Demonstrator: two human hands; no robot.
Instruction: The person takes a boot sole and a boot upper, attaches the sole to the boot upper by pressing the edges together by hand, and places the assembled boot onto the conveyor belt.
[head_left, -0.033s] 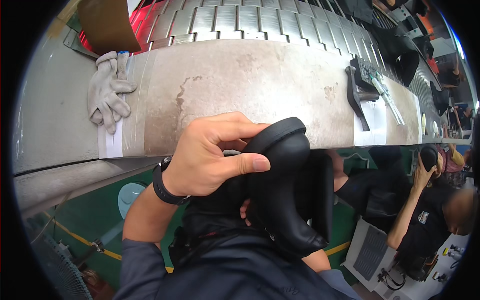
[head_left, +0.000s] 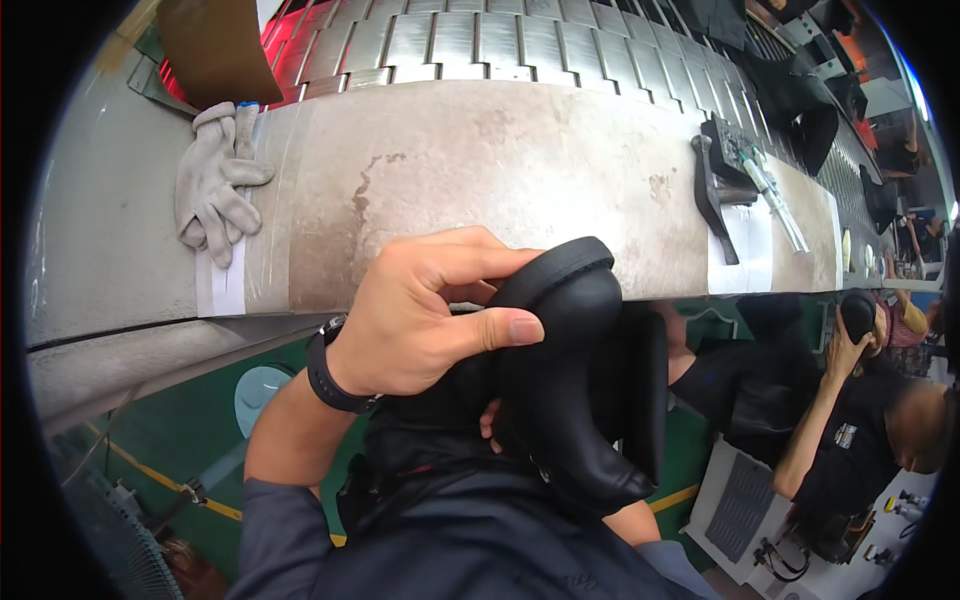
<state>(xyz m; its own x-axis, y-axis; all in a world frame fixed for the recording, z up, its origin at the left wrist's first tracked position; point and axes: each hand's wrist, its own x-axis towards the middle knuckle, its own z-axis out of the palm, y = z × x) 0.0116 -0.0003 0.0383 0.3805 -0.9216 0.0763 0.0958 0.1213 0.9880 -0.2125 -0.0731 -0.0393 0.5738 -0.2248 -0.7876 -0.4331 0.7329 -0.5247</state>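
Note:
A black boot (head_left: pixel 560 390) with a thick stitched sole edge is held in front of my body, its rounded toe up by the table's near edge. My left hand (head_left: pixel 430 310) pinches the sole rim at the toe, thumb on the near side and fingers on the far side. Most of my right hand (head_left: pixel 490 424) is hidden behind the boot. Only its fingertips show, curled at the boot's left side. Just right of the boot stands a dark padded-looking piece (head_left: pixel 646 395); whether it belongs to the boot I cannot tell.
Grey work gloves (head_left: pixel 218 190) lie on the left of the stained table (head_left: pixel 480 170). A hammer (head_left: pixel 712 195), a dark block (head_left: pixel 735 145) and a pen-like tool (head_left: pixel 778 200) lie at the right. Beyond runs a metal slat conveyor (head_left: pixel 450 40). At the right a co-worker (head_left: pixel 850 430) holds a dark item.

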